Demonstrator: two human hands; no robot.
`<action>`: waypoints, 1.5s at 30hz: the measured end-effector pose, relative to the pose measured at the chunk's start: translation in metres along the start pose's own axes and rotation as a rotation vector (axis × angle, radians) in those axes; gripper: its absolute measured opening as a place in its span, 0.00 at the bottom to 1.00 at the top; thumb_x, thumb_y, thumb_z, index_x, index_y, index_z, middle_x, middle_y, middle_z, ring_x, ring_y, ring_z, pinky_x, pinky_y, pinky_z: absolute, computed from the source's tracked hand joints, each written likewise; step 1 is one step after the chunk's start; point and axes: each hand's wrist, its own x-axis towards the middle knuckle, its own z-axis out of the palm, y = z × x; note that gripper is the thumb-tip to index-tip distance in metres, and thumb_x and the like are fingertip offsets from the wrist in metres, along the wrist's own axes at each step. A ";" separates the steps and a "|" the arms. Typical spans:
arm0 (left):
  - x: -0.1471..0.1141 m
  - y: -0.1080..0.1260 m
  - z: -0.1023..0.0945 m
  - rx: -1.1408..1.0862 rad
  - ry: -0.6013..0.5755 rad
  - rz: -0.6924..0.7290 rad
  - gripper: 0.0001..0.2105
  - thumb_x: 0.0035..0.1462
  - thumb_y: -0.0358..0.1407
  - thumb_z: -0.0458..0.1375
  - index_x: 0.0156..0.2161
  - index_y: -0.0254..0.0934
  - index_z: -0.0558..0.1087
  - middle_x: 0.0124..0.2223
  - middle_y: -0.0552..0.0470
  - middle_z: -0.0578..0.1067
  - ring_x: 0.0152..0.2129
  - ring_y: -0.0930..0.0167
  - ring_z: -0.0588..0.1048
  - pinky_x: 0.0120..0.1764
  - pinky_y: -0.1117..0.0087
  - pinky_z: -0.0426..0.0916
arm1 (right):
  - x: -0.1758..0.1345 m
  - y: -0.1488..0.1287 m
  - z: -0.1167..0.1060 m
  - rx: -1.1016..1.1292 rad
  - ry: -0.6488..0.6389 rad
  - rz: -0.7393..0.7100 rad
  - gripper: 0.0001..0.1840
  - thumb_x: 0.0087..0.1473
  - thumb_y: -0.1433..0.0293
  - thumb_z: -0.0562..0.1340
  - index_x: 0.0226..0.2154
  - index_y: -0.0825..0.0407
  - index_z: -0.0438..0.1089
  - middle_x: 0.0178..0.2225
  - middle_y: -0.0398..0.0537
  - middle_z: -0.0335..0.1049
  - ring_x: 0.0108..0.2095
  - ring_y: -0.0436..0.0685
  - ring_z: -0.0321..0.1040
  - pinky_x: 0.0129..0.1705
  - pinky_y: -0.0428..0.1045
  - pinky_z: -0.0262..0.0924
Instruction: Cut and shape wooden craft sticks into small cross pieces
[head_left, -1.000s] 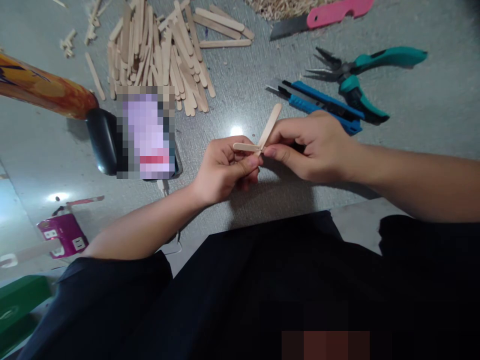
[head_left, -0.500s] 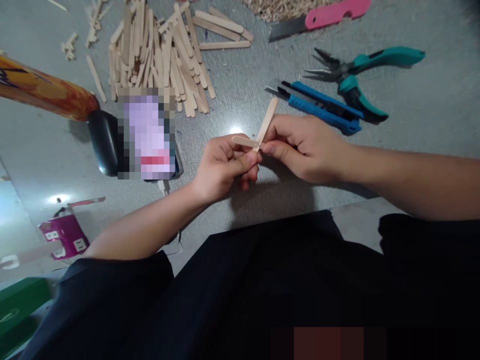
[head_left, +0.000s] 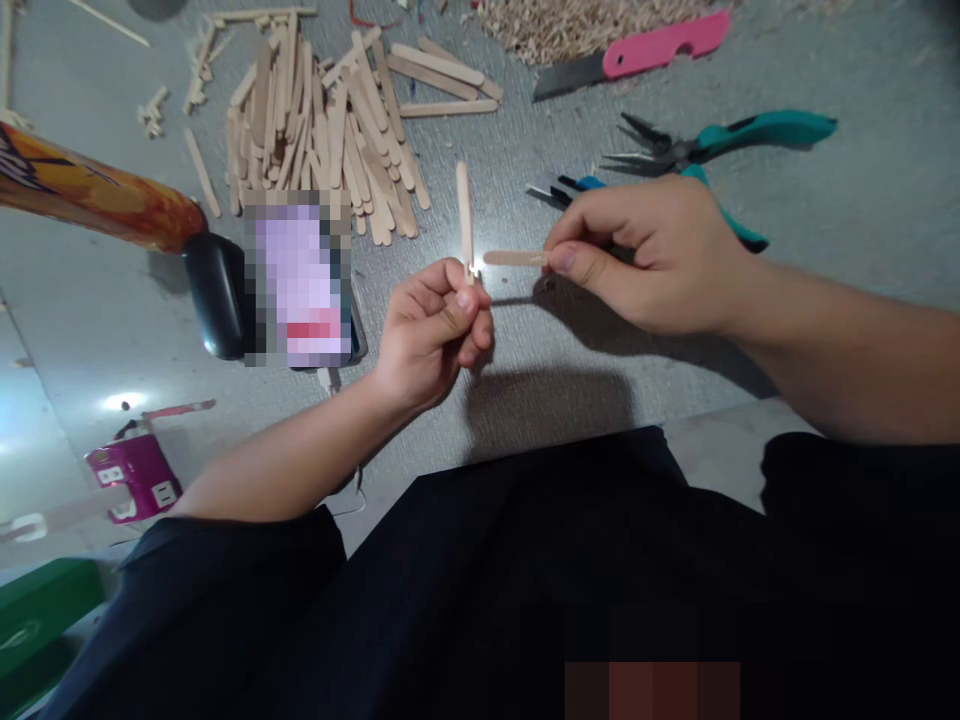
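My left hand [head_left: 439, 325] pinches the lower end of an upright popsicle stick [head_left: 466, 215], which has a notch just above my fingertips. To its right, my right hand [head_left: 645, 255] holds another popsicle stick [head_left: 516, 258] level between thumb and forefinger, its free end pointing at the first one. A small gap separates the two sticks. Behind my right hand lies a blue utility knife [head_left: 581, 183], mostly covered by it. Teal-handled pliers [head_left: 765, 135] rest just beyond, one handle partly hidden by the same hand.
A heap of popsicle sticks [head_left: 300, 120] lies at the back left. In front of it sit a phone [head_left: 357, 320], a black computer mouse [head_left: 214, 300] and an orange can [head_left: 97, 190]. A pink-handled knife [head_left: 667, 45] lies beside wood scraps [head_left: 570, 20] at the back.
The two sticks were crossed together between both hands and are now apart. My right hand has drawn back right with one; my left hand has shifted left, turning its stick upright.
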 end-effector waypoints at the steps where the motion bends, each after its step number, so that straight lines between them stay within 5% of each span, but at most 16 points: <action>1: -0.001 0.000 0.001 0.011 0.008 -0.007 0.22 0.63 0.52 0.79 0.36 0.40 0.74 0.23 0.60 0.74 0.12 0.80 0.65 0.17 0.76 0.61 | 0.000 -0.001 0.001 0.012 0.043 0.006 0.09 0.71 0.66 0.67 0.36 0.46 0.78 0.30 0.44 0.77 0.32 0.56 0.69 0.39 0.55 0.61; 7: -0.002 0.000 0.004 -0.009 0.018 -0.006 0.20 0.66 0.50 0.78 0.37 0.39 0.76 0.24 0.59 0.77 0.13 0.80 0.69 0.18 0.77 0.64 | -0.004 -0.003 0.013 0.262 0.181 0.050 0.06 0.68 0.68 0.75 0.36 0.46 0.84 0.31 0.46 0.84 0.30 0.56 0.77 0.34 0.54 0.69; 16: 0.000 0.003 0.002 -0.001 -0.048 -0.057 0.23 0.63 0.53 0.78 0.37 0.40 0.74 0.23 0.58 0.76 0.12 0.78 0.69 0.17 0.74 0.64 | -0.003 0.004 0.019 0.354 0.259 0.088 0.08 0.54 0.64 0.84 0.34 0.41 0.87 0.36 0.50 0.88 0.35 0.63 0.79 0.36 0.60 0.74; 21: 0.001 0.006 0.002 0.010 -0.054 -0.118 0.26 0.58 0.56 0.81 0.35 0.40 0.75 0.23 0.58 0.76 0.13 0.77 0.70 0.17 0.74 0.65 | -0.003 0.004 0.020 0.389 0.234 0.143 0.09 0.55 0.66 0.84 0.35 0.39 0.85 0.37 0.45 0.88 0.36 0.62 0.80 0.39 0.60 0.77; 33: -0.003 0.009 0.002 0.047 -0.164 -0.195 0.21 0.62 0.52 0.80 0.38 0.38 0.79 0.26 0.54 0.82 0.16 0.74 0.78 0.19 0.74 0.75 | -0.011 -0.014 0.032 0.403 0.186 0.174 0.08 0.58 0.63 0.82 0.34 0.40 0.85 0.37 0.46 0.88 0.37 0.62 0.82 0.41 0.61 0.79; 45: -0.004 0.007 0.006 0.079 -0.145 -0.127 0.20 0.65 0.52 0.77 0.38 0.38 0.79 0.26 0.56 0.82 0.15 0.74 0.77 0.18 0.76 0.74 | -0.010 -0.010 0.041 0.482 0.280 0.114 0.07 0.55 0.63 0.85 0.34 0.38 0.90 0.34 0.43 0.88 0.32 0.60 0.82 0.36 0.57 0.78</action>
